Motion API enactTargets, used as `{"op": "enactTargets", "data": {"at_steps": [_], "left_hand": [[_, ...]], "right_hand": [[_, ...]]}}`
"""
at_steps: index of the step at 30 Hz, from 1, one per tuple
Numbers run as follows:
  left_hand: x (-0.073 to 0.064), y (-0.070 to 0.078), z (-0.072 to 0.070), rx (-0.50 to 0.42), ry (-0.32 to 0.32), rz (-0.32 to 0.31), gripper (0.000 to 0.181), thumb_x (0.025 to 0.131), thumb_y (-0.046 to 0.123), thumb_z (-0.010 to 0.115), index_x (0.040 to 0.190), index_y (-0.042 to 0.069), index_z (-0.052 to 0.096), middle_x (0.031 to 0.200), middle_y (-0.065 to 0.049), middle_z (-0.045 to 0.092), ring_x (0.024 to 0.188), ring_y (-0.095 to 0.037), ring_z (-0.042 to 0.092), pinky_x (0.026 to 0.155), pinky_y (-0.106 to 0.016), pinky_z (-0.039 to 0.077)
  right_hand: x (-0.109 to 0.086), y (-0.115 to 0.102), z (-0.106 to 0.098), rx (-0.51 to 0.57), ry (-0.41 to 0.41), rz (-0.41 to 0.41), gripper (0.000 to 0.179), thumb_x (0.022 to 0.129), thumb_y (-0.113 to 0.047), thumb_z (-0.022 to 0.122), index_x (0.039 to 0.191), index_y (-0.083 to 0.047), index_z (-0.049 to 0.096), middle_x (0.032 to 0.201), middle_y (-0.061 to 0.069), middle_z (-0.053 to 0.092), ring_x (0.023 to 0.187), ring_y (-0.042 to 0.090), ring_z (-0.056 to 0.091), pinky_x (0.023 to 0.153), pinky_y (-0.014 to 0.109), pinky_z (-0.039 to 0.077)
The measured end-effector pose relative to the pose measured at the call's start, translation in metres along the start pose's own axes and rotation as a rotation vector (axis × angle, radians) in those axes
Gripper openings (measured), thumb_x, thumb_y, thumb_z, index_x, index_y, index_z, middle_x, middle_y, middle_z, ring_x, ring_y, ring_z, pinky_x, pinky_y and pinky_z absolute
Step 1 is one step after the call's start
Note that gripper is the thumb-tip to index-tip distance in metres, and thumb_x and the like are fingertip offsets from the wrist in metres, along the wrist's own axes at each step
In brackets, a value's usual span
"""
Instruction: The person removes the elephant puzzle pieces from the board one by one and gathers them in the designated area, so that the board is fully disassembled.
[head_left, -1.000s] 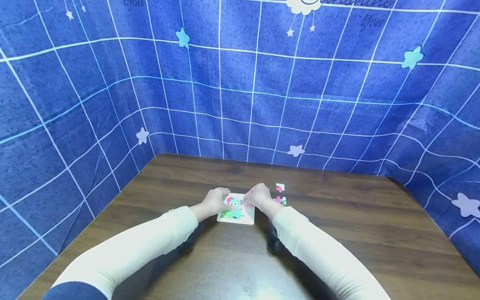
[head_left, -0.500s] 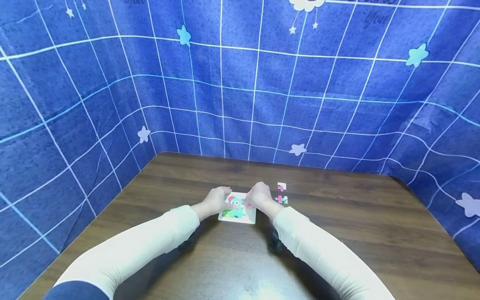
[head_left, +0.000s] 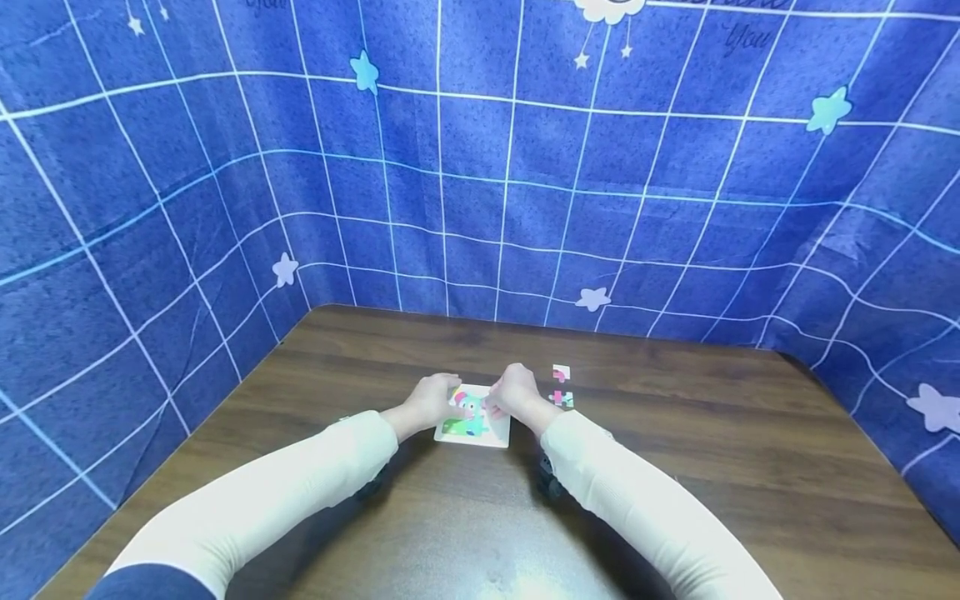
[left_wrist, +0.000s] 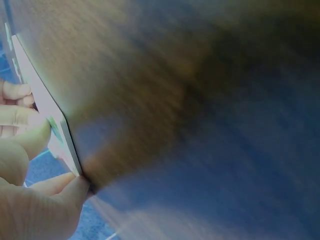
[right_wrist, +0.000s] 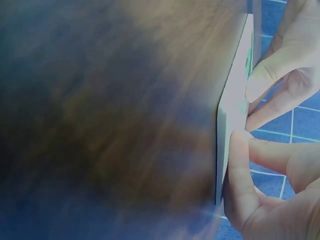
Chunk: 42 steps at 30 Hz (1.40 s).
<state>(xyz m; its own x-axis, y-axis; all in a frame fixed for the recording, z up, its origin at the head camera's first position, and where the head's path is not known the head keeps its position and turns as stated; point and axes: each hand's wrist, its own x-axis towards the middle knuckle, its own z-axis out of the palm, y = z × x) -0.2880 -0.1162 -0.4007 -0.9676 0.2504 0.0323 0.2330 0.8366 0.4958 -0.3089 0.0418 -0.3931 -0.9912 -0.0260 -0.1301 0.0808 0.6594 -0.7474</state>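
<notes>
Left hand (head_left: 427,401): fingers gripping white square picture board (head_left: 495,433) | right hand (head_left: 516,393): fingers touching it, cannot tell if grasping

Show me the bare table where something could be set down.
Bare: the brown wooden table right of the small multicoloured puzzle pieces, and its strip between the white square puzzle board and the blue gridded curtain. Crowded: the board, with the left grip and right grip at it, and the pieces just right of them.
</notes>
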Motion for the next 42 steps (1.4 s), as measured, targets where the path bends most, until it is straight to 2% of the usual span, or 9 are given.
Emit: {"op": "enactTargets", "data": {"at_steps": [4, 8, 12, 15, 19, 27, 36, 42], "left_hand": [[0.000, 0.001, 0.001, 0.001, -0.004, -0.015, 0.058, 0.081, 0.013, 0.078, 0.130, -0.008, 0.056, 0.138, -0.021, 0.055, 0.132, -0.037, 0.048, 0.113, -0.045, 0.036], [0.000, 0.001, 0.001, 0.014, 0.001, -0.011, 0.058, 0.081, 0.014, 0.078, 0.130, -0.008, 0.056, 0.137, -0.021, 0.056, 0.131, -0.037, 0.048, 0.113, -0.044, 0.036], [0.001, 0.002, 0.001, 0.017, 0.004, -0.003, 0.057, 0.081, 0.014, 0.078, 0.129, -0.007, 0.057, 0.137, -0.020, 0.056, 0.131, -0.037, 0.049, 0.112, -0.044, 0.036], [0.000, 0.002, -0.001, 0.011, -0.002, -0.007, 0.057, 0.081, 0.013, 0.077, 0.130, -0.007, 0.056, 0.138, -0.020, 0.055, 0.131, -0.037, 0.048, 0.113, -0.044, 0.036], [0.000, 0.002, -0.001, 0.021, 0.002, 0.000, 0.057, 0.081, 0.014, 0.078, 0.129, -0.008, 0.057, 0.137, -0.021, 0.056, 0.131, -0.037, 0.049, 0.112, -0.045, 0.037], [0.000, -0.001, -0.001, 0.049, 0.023, 0.042, 0.057, 0.078, 0.015, 0.080, 0.126, -0.009, 0.059, 0.133, -0.024, 0.058, 0.127, -0.040, 0.051, 0.111, -0.047, 0.038], [-0.001, 0.000, -0.002, 0.019, 0.014, 0.032, 0.060, 0.079, 0.018, 0.080, 0.127, -0.009, 0.058, 0.135, -0.023, 0.057, 0.129, -0.039, 0.049, 0.112, -0.046, 0.037], [-0.004, 0.001, -0.003, 0.012, 0.015, 0.039, 0.062, 0.078, 0.018, 0.080, 0.128, -0.010, 0.057, 0.136, -0.024, 0.056, 0.130, -0.040, 0.049, 0.112, -0.047, 0.036]], "right_hand": [[0.000, 0.000, 0.001, 0.018, 0.001, 0.033, 0.011, 0.071, 0.001, 0.081, 0.077, 0.002, 0.073, 0.064, 0.011, 0.070, 0.053, 0.019, 0.070, 0.051, 0.025, 0.057], [-0.001, 0.000, -0.002, 0.009, 0.032, 0.046, 0.007, 0.074, -0.003, 0.080, 0.078, 0.000, 0.076, 0.067, 0.011, 0.072, 0.057, 0.017, 0.070, 0.062, 0.026, 0.059], [-0.005, -0.001, -0.005, 0.151, 0.009, 0.073, 0.006, 0.080, -0.002, 0.074, 0.084, 0.002, 0.076, 0.074, 0.015, 0.074, 0.064, 0.020, 0.073, 0.067, 0.028, 0.060], [-0.007, -0.001, -0.007, 0.328, -0.051, 0.108, 0.010, 0.083, 0.005, 0.069, 0.091, 0.008, 0.073, 0.083, 0.022, 0.074, 0.071, 0.026, 0.074, 0.066, 0.032, 0.061], [-0.009, -0.001, -0.009, 0.407, -0.090, 0.107, 0.013, 0.084, 0.008, 0.067, 0.096, 0.010, 0.070, 0.090, 0.023, 0.073, 0.075, 0.026, 0.074, 0.069, 0.033, 0.061], [-0.007, -0.001, -0.011, 0.459, -0.133, 0.056, 0.012, 0.084, 0.010, 0.064, 0.096, 0.010, 0.069, 0.091, 0.023, 0.073, 0.064, 0.018, 0.071, 0.068, 0.031, 0.061], [-0.020, -0.006, -0.022, 0.453, -0.157, 0.072, 0.013, 0.084, 0.008, 0.066, 0.096, 0.009, 0.070, 0.094, 0.024, 0.073, 0.063, 0.016, 0.068, 0.072, 0.033, 0.061], [-0.025, -0.008, -0.027, 0.469, -0.161, 0.057, 0.013, 0.083, 0.009, 0.067, 0.096, 0.011, 0.069, 0.093, 0.024, 0.073, 0.058, 0.013, 0.065, 0.068, 0.031, 0.061]]}}
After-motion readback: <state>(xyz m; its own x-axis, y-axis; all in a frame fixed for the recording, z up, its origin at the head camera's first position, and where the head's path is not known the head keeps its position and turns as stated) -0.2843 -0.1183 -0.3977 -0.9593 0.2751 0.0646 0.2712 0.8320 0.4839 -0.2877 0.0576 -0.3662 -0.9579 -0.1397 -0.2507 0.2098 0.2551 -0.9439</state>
